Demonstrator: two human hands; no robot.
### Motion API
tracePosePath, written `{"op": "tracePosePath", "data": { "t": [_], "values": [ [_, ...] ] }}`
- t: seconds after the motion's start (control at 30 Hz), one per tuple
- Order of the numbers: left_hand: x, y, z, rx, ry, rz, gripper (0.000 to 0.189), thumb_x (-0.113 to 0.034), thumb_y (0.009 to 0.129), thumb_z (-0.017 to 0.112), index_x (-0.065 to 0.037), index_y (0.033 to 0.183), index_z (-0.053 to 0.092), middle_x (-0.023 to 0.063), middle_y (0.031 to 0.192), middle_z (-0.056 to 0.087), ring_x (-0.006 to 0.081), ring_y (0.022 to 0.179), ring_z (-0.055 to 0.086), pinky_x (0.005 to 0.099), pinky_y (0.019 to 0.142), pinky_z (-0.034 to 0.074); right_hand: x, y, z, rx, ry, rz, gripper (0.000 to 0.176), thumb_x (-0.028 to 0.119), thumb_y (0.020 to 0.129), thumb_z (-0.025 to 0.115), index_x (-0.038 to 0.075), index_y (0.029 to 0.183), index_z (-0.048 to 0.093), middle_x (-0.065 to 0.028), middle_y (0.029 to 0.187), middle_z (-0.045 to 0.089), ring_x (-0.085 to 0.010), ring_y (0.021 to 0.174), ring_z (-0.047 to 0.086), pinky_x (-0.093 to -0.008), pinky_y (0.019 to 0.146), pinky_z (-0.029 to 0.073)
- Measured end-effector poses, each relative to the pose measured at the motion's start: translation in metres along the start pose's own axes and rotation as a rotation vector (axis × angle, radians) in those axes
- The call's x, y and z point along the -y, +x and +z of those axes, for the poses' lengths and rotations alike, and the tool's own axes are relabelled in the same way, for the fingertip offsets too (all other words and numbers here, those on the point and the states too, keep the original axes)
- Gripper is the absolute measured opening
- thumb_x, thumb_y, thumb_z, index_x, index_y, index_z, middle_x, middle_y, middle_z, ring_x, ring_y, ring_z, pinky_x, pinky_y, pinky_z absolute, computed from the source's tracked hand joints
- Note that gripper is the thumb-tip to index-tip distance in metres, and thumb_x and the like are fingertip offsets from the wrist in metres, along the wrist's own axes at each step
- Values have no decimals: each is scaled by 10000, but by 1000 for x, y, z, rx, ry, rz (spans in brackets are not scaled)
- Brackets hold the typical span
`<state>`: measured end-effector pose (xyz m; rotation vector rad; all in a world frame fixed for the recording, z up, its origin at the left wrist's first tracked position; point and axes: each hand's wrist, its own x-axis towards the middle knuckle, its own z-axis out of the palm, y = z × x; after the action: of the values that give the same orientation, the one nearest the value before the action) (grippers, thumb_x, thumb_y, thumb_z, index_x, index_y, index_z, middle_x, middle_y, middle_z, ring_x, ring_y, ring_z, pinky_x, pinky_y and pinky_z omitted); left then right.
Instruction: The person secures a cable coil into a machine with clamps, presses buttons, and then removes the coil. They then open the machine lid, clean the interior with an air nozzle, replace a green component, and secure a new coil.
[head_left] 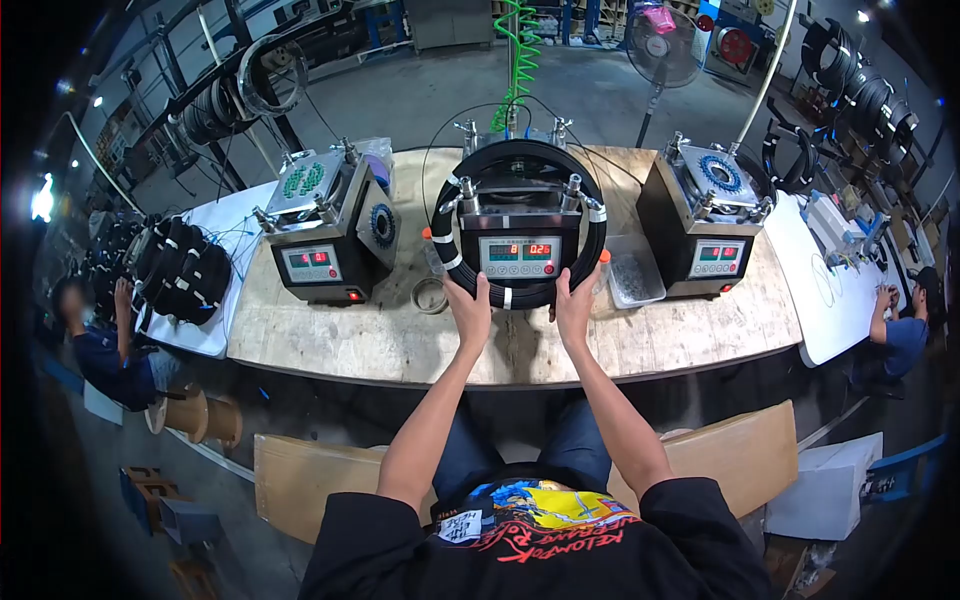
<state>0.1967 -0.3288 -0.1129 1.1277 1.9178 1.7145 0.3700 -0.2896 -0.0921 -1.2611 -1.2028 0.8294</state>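
Pinching a black coil (593, 242) with fingers (482, 290) of left hand (470, 316) at seven o'clock, right hand (573, 314) at five. Framing a machine (520, 224).

A: anyone make out the display (527, 250) on the middle machine (517, 221)?

B: yep, red digits: 8 on the left, looks like 0.26 on the right. header line above is too tiny for me tho

A: left machine (322, 238) and right machine (690, 225)?

B: red digits lit on both, wouldn't swear to any of em

A: and the black shirt (560, 570)?

B: red letters, pretty sure KELOMPOK, plus something like ...ERBANG beside it. white patch (461, 526) has dark lettering, can't pin it down
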Motion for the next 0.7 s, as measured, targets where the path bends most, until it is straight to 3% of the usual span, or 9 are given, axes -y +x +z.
{"op": "tracePosePath", "data": {
  "t": [0.07,0.17,0.27,0.33,0.43,0.47,0.53,0.7],
  "values": [
    [-5,5,-5,14,53,-14,767,-357,1009,678,121,1493,326,305,1403,472,434,1308,509,484,1103,392,5,1,-4,23,-23,40,717,287,1081,580,8,1614,190,-161,732,660,-236,518,610,-414,526,475],
    [-6,13,-16,54,81,-5,767,-370,980,719,121,1451,364,290,1355,525,415,1256,558,475,1071,416,14,2,-12,77,-38,83,716,293,1075,593,11,1605,202,-167,763,686,-241,519,624,-415,523,486],
    [-15,14,-20,73,-7,-36,767,-375,965,742,119,1431,384,280,1321,564,397,1203,600,465,1050,432,24,-1,-15,87,46,136,721,283,1064,621,12,1595,215,-174,847,699,-222,521,620,-372,524,508],
    [-4,9,-12,52,-57,-72,766,-374,963,746,115,1432,387,276,1316,581,389,1172,622,456,1045,441,6,0,-6,79,102,18,726,258,1052,644,21,1593,222,-168,903,692,-197,531,620,-339,511,514],
    [2,-7,7,-53,-122,-62,798,-382,967,744,112,1464,363,291,1371,560,388,1200,614,448,1065,436,3,-17,1,103,306,112,746,220,1038,672,55,1607,218,-131,984,657,-142,568,620,-285,476,518],
    [-9,-17,7,43,-162,-185,834,-370,992,720,114,1523,296,298,1431,531,379,1274,576,434,1110,411,-10,-21,6,92,344,120,751,217,1040,670,64,1611,209,-122,986,652,-137,573,619,-286,472,521],
    [-4,-23,19,1,-281,-182,837,-353,1009,700,115,1545,260,295,1452,518,367,1311,553,428,1130,396,-4,-28,8,111,460,167,773,211,1050,658,87,1627,159,-100,1011,638,-119,574,604,-271,487,535],
    [6,-20,18,11,-276,-142,795,-263,1034,683,43,1595,210,224,1512,479,303,1323,539,400,1144,387,-7,-24,5,151,414,152,758,195,1050,656,78,1615,165,-112,1061,634,-116,659,634,-248,533,539]
  ]
}}
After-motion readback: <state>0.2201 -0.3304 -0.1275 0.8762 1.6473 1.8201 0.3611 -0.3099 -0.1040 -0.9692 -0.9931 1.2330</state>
